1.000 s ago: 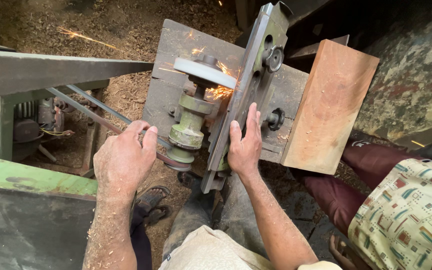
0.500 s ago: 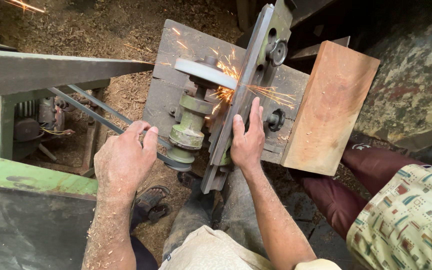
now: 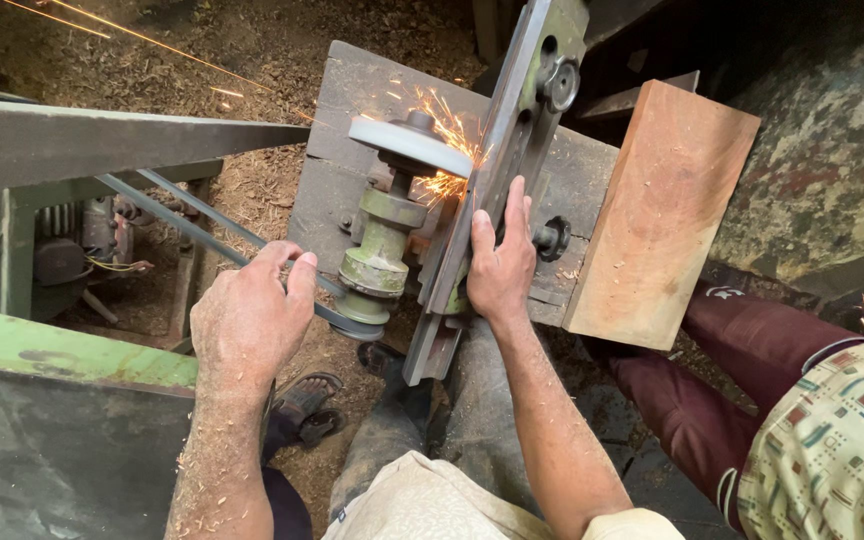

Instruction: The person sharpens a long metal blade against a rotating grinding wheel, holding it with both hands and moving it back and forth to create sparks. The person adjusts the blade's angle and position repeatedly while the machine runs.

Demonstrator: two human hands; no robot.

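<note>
My right hand (image 3: 500, 268) lies flat on a long grey metal bar (image 3: 527, 90) and presses its edge against a spinning pale grinding wheel (image 3: 407, 145). Orange sparks (image 3: 442, 180) fly where the two meet. The wheel sits on top of a green upright spindle (image 3: 382, 250) mounted on a grey wooden stand (image 3: 352, 90). My left hand (image 3: 250, 322), dusted with sawdust, is curled next to the drive belt (image 3: 192, 225) by the spindle's lower pulley; what its fingers hold is hidden.
A reddish wooden block (image 3: 662, 210) leans on the right side of the stand. Another person in maroon trousers (image 3: 752, 350) and a patterned shirt (image 3: 842, 440) is close on my right. A green machine (image 3: 42, 345) stands at left. Sawdust covers the floor.
My right hand and the bar have slid slightly forward along the wheel. The spray of sparks has shifted and flared. My left hand has stayed beside the belt.
</note>
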